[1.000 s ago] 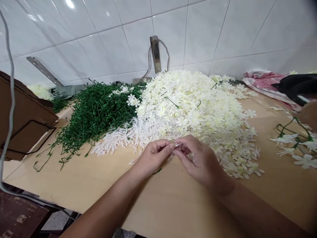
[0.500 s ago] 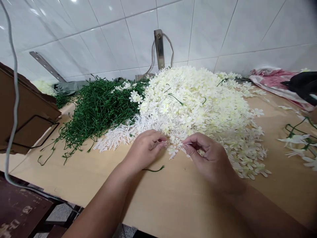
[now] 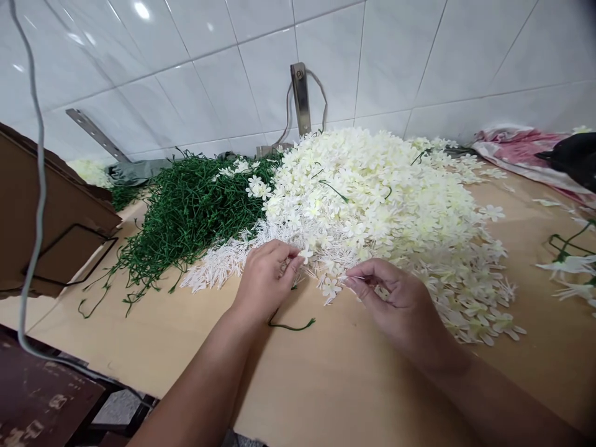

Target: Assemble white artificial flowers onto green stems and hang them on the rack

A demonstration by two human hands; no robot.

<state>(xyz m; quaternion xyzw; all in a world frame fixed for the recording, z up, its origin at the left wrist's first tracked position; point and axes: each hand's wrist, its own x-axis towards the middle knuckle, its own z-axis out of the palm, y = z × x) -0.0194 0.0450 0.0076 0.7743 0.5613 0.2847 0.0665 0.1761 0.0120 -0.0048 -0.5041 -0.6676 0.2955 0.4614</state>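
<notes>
My left hand [image 3: 267,272] is closed, with thumb and forefinger pinched on a small white artificial flower head [image 3: 306,255]. To its right, my right hand [image 3: 393,290] pinches a thin white strand [image 3: 354,277], like a flower stamen; only a short bit shows. Both hands hover low over the table at the front of a large heap of white-yellow flower heads [image 3: 372,180]. White stamen strands [image 3: 216,264] lie in a pile behind and left of my left hand. Just below that hand rests a single green plastic stem [image 3: 295,327], partly hidden by the wrist.
A tangled heap of green stems [image 3: 195,205] stands back left, beside a brown cardboard box [image 3: 69,217]. A grey cable [image 3: 40,186] hangs at the left. Assembled flowers [image 3: 568,267] lie at the right edge, near a red-and-white cloth [image 3: 512,152]. A metal bracket [image 3: 301,102] rises against the tiled wall.
A white flower head now shows at my left fingertips, where a thin strand was seen before. My hands are slightly farther apart. The view has shifted a little.
</notes>
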